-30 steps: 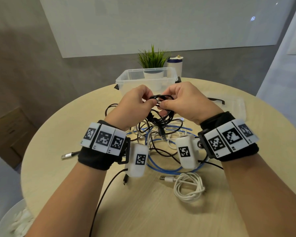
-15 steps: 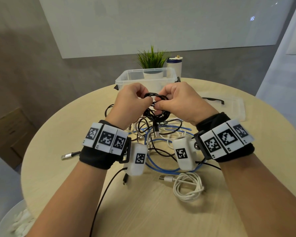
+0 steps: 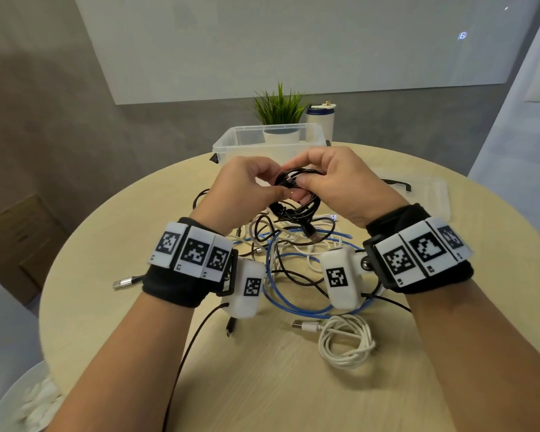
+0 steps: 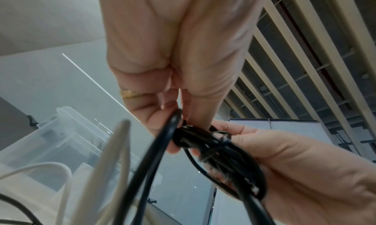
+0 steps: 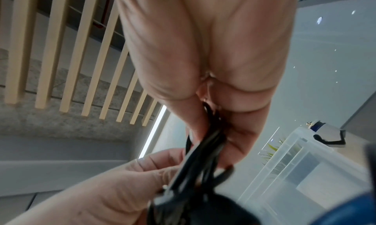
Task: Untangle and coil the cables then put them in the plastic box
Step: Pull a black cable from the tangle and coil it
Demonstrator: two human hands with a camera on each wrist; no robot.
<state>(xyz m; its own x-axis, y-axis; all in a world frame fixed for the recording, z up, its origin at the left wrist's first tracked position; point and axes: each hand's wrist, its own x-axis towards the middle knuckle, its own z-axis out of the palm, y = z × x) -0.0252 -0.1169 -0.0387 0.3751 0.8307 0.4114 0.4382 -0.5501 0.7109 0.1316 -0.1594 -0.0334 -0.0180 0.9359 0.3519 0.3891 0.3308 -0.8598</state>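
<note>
Round wooden surface [image 3: 131, 307] against a grey wall with a pale board. At the far edge, a clear plastic box [image 3: 231, 145], open-topped, a potted plant [image 3: 278, 110] and a white bottle [image 3: 320, 118] just behind it. Toward the far right edge, a clear lid [image 3: 430, 194] lying flat. Mid-surface, a loose tangle of cables [image 3: 293, 254], blue, white and black strands crossing one another; a metal plug [image 3: 123, 282] poking out toward the left edge. Nearer the front edge, a white cable [image 3: 346, 341] already coiled, lying apart from the tangle. Raised above the tangle, in front of the box, a black cable [image 3: 296, 194] gathered into a small coil, a plug end dangling below it. Right hand [image 3: 340, 185] wrapped round the coil, fingers curled through its loops. Left hand [image 3: 243, 188] pinching a strand of the same black cable between thumb and fingertips, right up against the coil.
</note>
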